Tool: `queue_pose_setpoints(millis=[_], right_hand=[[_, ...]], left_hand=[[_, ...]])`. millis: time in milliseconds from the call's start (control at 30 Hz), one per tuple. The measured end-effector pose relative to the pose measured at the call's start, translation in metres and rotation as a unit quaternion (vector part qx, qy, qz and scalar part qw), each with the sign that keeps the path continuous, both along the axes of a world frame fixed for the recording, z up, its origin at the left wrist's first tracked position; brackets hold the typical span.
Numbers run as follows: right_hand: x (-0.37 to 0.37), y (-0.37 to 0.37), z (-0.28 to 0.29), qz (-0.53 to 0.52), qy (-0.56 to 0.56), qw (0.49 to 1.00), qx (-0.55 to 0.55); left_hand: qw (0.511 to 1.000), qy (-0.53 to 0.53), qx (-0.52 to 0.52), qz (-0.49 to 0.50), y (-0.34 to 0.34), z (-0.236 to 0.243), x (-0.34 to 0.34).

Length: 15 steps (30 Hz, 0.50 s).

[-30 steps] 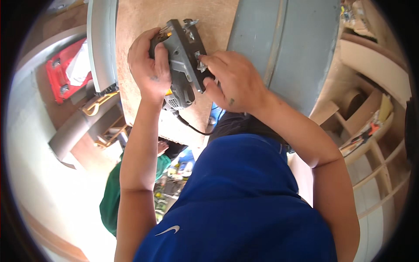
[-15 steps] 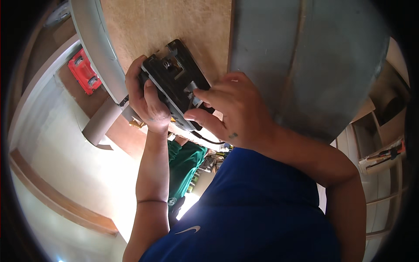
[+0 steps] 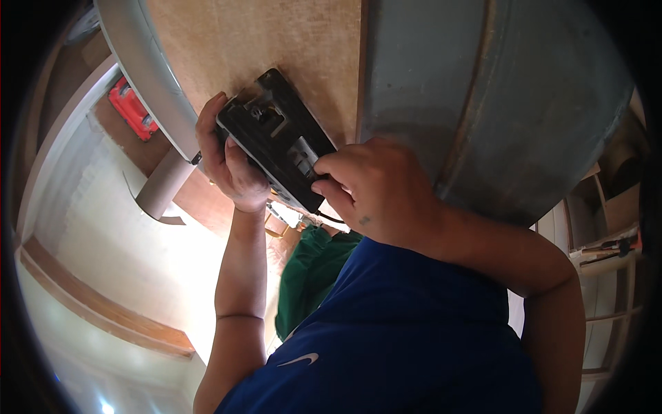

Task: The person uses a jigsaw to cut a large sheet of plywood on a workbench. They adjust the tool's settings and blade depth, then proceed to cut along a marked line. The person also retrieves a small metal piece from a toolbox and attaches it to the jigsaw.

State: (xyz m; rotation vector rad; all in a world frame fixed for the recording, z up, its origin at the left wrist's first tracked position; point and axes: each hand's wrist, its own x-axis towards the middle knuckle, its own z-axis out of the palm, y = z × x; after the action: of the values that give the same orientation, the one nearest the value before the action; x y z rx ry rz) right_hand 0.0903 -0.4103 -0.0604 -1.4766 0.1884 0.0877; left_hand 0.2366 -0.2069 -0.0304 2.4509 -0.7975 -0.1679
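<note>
A corded power tool, by its look a jigsaw (image 3: pixel 281 146), is tilted with its black slotted base plate facing up toward me. My left hand (image 3: pixel 241 176) is wrapped round its left side, thumb along the plate's edge. My right hand (image 3: pixel 387 188) is closed, thumb and bent forefinger pinched close beside the shiny metal part (image 3: pixel 301 157) in the plate's lower opening. Whatever sits between those fingertips is hidden. A black cord (image 3: pixel 332 219) leaves the tool's lower end.
Behind the tool is a light wooden board (image 3: pixel 276 34), beside a grey panel (image 3: pixel 420 83). At left are a red case (image 3: pixel 131 107) and a cardboard tube (image 3: pixel 165 186). A person's green clothing (image 3: pixel 310 269) shows below. Shelves (image 3: pixel 600 200) stand at right.
My right thumb and forefinger have drawn together at the plate's lower edge, uncovering more of the opening. The tool has shifted slightly left, and the green clothing shows farther right.
</note>
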Motion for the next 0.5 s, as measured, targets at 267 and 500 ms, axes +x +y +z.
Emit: queue_pose_setpoints(millis=[267,500], right_hand=[[0.005,-0.006,0.007,0.018,0.084,0.996,0.03],[0.021,-0.008,0.009,0.069,0.195,0.97,0.127]], left_hand=[[0.999,0.035,-0.023,0.011,-0.002,0.002,-0.001],[1.0,0.0,-0.02,-0.015,0.005,-0.002,0.001]])
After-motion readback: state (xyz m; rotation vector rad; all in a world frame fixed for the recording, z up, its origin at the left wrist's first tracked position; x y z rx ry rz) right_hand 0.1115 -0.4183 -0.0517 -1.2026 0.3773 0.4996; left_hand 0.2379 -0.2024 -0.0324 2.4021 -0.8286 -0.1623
